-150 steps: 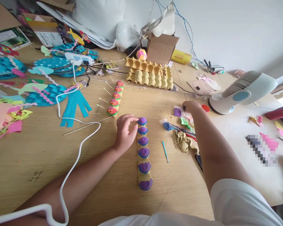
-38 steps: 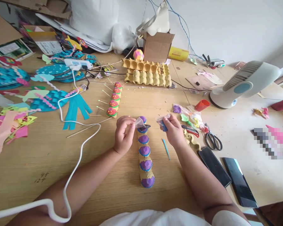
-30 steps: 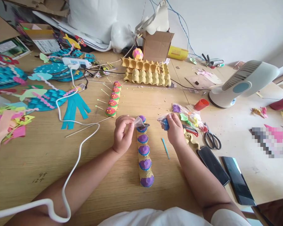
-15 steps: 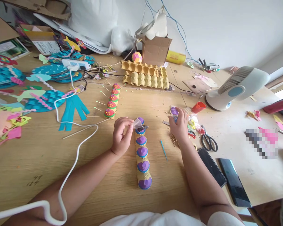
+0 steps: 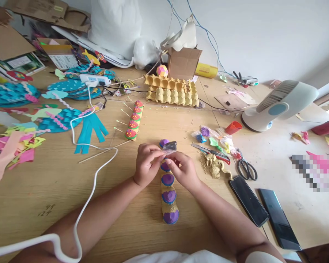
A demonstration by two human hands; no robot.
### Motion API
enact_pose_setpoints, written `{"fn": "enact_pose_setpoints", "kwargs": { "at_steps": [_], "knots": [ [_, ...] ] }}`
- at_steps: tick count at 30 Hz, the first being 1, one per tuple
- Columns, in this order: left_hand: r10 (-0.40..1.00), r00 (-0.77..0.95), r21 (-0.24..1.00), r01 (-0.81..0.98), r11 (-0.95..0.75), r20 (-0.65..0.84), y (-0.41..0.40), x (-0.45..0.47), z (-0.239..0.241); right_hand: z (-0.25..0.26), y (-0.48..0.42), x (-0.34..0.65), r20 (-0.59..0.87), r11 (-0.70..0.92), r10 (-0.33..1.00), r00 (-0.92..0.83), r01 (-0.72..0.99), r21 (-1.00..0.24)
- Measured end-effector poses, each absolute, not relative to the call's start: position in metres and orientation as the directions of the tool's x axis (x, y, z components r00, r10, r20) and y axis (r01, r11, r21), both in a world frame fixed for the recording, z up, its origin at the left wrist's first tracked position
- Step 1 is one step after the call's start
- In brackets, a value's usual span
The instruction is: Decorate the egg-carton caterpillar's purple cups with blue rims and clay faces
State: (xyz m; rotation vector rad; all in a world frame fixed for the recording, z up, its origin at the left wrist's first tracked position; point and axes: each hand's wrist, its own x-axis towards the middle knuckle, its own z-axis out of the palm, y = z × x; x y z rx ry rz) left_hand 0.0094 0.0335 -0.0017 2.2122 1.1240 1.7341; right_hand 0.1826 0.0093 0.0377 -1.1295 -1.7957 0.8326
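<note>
A small clear plastic bag point(image 5: 170, 147) with something black in it, perhaps clay, is pinched between the fingers of both hands. My left hand point(image 5: 148, 164) grips its near edge from the left. My right hand point(image 5: 184, 168) closes on the same edge from the right, fingertips almost touching the left ones. Beneath them lies an egg-carton strip point(image 5: 170, 208), its row of bumps covered in purple with blue rims. The hands and bag hide part of its far end. Further back, left of centre, stands a finished-looking red and green caterpillar strip point(image 5: 133, 124) with pin-like sticks.
Right of my hands lie clay packets point(image 5: 208, 137), a utility knife point(image 5: 212, 151), scissors point(image 5: 246, 168), brown scraps point(image 5: 214, 166) and two phones point(image 5: 249, 201), point(image 5: 279, 219). A red cup point(image 5: 233, 127) and fan point(image 5: 274, 106) stand behind. A white cable point(image 5: 98, 171) crosses the left side.
My right hand has moved left from the clay packets and now pinches the bag together with my left hand. The blue stick seen on the table earlier is now out of sight.
</note>
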Motion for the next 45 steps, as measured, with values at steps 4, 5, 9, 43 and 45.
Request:
{"fn": "enact_pose_setpoints", "kwargs": {
  "at_steps": [4, 5, 9, 43, 45],
  "knots": [
    [0.564, 0.15, 0.427, 0.507, -0.749, 0.812, 0.031, 0.01, 0.001, 0.024, 0.007, 0.184, 0.331, 0.349, 0.937, -0.112, 0.35, -0.869],
    [0.555, 0.162, 0.413, 0.508, -0.756, 0.816, 0.031, 0.01, 0.001, 0.021, 0.005, 0.184, 0.351, 0.36, 0.932, -0.092, 0.358, -0.862],
    [0.535, 0.18, 0.387, 0.509, -0.769, 0.825, 0.03, 0.011, 0.002, 0.012, 0.003, 0.187, 0.474, 0.463, 0.875, -0.096, 0.45, -0.763],
    [0.669, 0.133, 0.606, 0.322, -0.727, 0.732, 0.029, 0.017, -0.002, 0.002, 0.017, 0.204, 0.736, 0.763, 0.581, -0.348, 0.547, -0.344],
    [0.609, 0.166, 0.517, 0.388, -0.763, 0.775, 0.029, 0.017, 0.001, 0.004, 0.016, 0.205, 0.752, 0.777, 0.554, -0.358, 0.546, -0.313]
  ]
}}
